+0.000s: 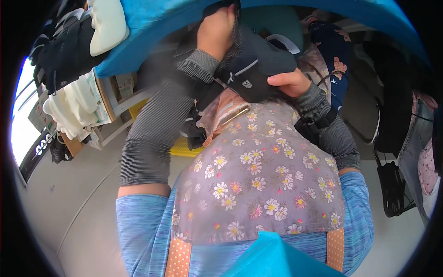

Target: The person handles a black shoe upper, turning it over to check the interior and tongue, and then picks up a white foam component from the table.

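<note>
Left hand (216, 30) first: from my distant post, in the head view, I see it clenched on the upper edge of a soft black fabric piece with a pale zip line and a small grey emblem (256, 76). Opposite, I find the right hand (291, 84) grasping the same piece by its side, thumb laid on top; I cannot make out its other fingers. The black piece is held above the far end of a grey apron printed with daisies (258, 180), just below the edge of a bright blue table covering (154, 25). Toward the upper left, I see a curved cream-white foam-like pad (108, 27) beside a bundle of black fabric (69, 64).
</note>
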The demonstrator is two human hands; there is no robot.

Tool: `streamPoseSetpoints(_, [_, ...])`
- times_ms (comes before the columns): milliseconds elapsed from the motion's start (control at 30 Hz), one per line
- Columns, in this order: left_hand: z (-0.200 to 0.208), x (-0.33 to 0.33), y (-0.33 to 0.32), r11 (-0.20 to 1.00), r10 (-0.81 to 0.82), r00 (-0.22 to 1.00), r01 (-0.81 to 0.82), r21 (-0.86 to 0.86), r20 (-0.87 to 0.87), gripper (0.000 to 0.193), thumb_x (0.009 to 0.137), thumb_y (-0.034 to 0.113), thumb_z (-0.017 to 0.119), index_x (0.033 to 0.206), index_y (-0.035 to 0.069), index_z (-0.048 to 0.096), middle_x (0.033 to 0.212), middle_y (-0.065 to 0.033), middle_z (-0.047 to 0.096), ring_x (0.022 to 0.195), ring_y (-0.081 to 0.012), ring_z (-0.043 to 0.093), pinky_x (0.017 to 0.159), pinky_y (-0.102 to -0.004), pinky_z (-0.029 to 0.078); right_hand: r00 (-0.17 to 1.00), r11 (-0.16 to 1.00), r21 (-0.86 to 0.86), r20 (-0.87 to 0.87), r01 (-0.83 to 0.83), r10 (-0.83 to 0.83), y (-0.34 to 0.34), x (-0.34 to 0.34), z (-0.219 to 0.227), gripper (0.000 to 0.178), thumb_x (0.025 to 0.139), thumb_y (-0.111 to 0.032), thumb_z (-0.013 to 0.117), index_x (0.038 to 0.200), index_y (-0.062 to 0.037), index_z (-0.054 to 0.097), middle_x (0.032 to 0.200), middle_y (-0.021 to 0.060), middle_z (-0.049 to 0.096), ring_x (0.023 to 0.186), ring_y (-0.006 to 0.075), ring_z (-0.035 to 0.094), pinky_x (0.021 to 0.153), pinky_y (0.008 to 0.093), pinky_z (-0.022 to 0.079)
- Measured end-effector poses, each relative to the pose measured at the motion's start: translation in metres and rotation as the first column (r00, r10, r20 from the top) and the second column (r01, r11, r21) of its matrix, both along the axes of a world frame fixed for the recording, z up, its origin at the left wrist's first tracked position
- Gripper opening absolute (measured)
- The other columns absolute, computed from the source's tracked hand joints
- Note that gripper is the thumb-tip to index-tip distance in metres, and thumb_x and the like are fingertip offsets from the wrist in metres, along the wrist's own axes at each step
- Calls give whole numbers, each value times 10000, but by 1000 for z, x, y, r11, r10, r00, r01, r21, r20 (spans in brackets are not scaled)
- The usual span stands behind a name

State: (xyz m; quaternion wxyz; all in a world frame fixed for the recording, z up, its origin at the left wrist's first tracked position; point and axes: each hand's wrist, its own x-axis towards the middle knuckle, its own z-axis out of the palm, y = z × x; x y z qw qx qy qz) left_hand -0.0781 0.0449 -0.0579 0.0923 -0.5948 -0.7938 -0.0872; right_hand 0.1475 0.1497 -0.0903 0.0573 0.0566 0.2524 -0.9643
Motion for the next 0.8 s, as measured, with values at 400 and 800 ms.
streamPoseSetpoints(400, [50, 26, 17, 926, 337, 858, -376, 26, 388, 355, 954, 322, 496, 826, 25, 641, 739, -212, 622, 721, -434, 598, 647, -488, 481, 999, 977, -209, 25, 47, -43, 1, 2, 12, 440, 803, -15, 590, 1237, 42, 558, 1181, 148, 635, 1075, 255, 615, 973, 378, 467])
streamPoseSetpoints(800, [-10, 4, 9, 991, 44, 986, -64, 118, 162, 287, 964, 248, 453, 1030, 18, 612, 801, -242, 627, 777, -453, 594, 665, -486, 488, 1000, 991, -133, 8, -2, 3, 4, -1, -7, 381, 819, -21, 626, 1195, 34, 593, 1147, 117, 651, 1072, 217, 611, 972, 337, 457])
